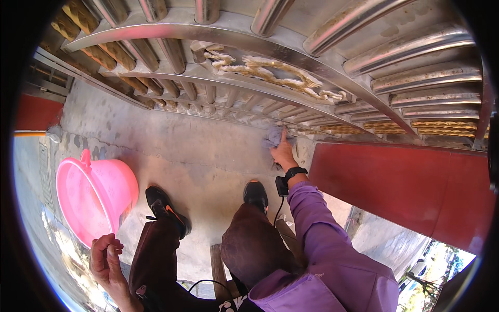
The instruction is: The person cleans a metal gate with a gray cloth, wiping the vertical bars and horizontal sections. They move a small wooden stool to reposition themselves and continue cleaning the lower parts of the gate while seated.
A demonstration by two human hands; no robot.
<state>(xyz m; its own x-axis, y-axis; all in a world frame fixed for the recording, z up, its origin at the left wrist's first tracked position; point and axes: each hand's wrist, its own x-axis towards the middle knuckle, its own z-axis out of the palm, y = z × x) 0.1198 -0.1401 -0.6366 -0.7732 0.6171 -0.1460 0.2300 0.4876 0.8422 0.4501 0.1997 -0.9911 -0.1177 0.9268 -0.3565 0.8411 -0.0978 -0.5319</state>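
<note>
My right hand presses a crumpled grey cloth at the foot of the metal gate, its index finger stretched out along the cloth. Whether the cloth touches the lowest rail or only the floor is hard to see. Low on the left, my left hand has its fingers curled towards the thumb, with nothing visible in it. It overlaps the near rim of a pink plastic bucket in the picture; I cannot tell whether it touches that rim. The bucket's raised handle lug points towards the gate.
Steel bars and a gilded, partly whitened ornament fill the gate above. A red panel stands at the right, another red block at the far left. The concrete floor is cracked. A wooden stool shows beneath me.
</note>
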